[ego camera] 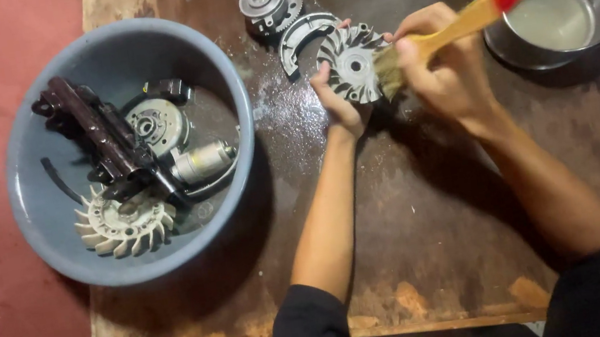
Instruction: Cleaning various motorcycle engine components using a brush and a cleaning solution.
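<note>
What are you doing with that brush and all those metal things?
The left hand holds a round finned metal disc on the wet wooden board. The right hand holds a paintbrush, its bristles on the disc's edge. A steel bowl of cloudy liquid sits beside it, and a grey tub holds more engine parts.

The finned disc (353, 65) is dull grey metal, the brush (453, 30) handle is smooth wood (red tip), the board (419, 238) looks wet, worn.

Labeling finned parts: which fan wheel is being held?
The grey metal finned wheel on the board, gripped by the left hand. The cream plastic fan lies untouched in the basin.
</note>
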